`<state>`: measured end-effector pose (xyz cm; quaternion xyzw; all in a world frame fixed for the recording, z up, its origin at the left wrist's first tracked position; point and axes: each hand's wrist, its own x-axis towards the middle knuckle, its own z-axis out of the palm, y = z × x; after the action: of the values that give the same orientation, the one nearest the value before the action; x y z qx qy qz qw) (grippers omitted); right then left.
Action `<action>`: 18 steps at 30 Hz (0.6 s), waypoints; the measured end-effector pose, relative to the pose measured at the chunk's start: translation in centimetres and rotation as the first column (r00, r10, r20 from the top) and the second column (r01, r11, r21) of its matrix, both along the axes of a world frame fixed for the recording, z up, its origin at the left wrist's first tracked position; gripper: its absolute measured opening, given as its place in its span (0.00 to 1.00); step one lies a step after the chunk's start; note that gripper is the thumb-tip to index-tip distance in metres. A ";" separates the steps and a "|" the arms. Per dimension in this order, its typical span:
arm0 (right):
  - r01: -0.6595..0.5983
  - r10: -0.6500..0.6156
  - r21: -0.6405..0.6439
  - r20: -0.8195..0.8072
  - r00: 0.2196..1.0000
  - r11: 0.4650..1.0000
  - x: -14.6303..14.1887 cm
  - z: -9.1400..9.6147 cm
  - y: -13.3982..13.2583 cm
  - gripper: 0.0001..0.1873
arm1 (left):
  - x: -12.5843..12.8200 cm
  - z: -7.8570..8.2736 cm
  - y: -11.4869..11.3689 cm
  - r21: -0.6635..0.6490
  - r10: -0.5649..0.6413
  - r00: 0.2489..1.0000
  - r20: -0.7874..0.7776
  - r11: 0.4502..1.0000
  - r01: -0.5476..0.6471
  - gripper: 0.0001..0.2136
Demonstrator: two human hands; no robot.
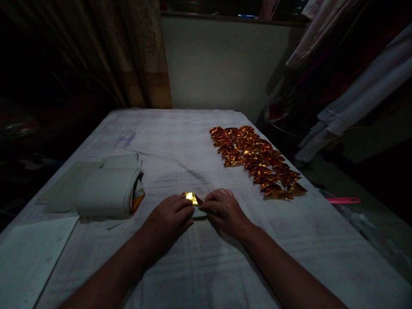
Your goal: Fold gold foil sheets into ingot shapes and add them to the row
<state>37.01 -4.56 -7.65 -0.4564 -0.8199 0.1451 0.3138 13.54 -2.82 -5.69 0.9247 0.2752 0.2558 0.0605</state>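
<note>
A small sheet of gold foil paper (192,198) lies on the cloth-covered table in front of me, partly folded, with a shiny gold face up and a pale strip along its near side. My left hand (172,213) grips its left end with curled fingers. At the other end, my right hand (223,210) pinches the paper between thumb and fingers. Both hands cover much of the sheet, so its full outline is hidden. Rows of folded gold foil pieces (247,154) are lined up to the right, overlapping one another.
On the left sits a curled stack of pale paper sheets (104,191), gold showing at its inner edge. A flat white sheet (35,253) lies at the near left. Curtains (138,56) hang behind, clothes (370,86) at right. A pink handle (343,200) shows beyond the right edge.
</note>
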 end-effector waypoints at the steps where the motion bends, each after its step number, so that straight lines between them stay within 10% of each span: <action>1: -0.011 0.011 0.026 0.016 1.000 1.000 0.0 0.0 -0.1 0.12 | -0.1 -0.1 0.0 0.031 0.003 1.000 -0.005 1.000 -0.003 0.08; 18: 0.005 -0.006 0.010 0.059 0.998 1.000 -0.7 -0.1 -0.3 0.02 | 0.1 0.7 -3.4 0.120 0.145 0.989 -0.038 0.983 -0.140 0.08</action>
<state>36.29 -4.85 -7.79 -0.4610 -0.8283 0.1266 0.2922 13.63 -6.24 -4.96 0.9103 0.3266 0.2536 -0.0187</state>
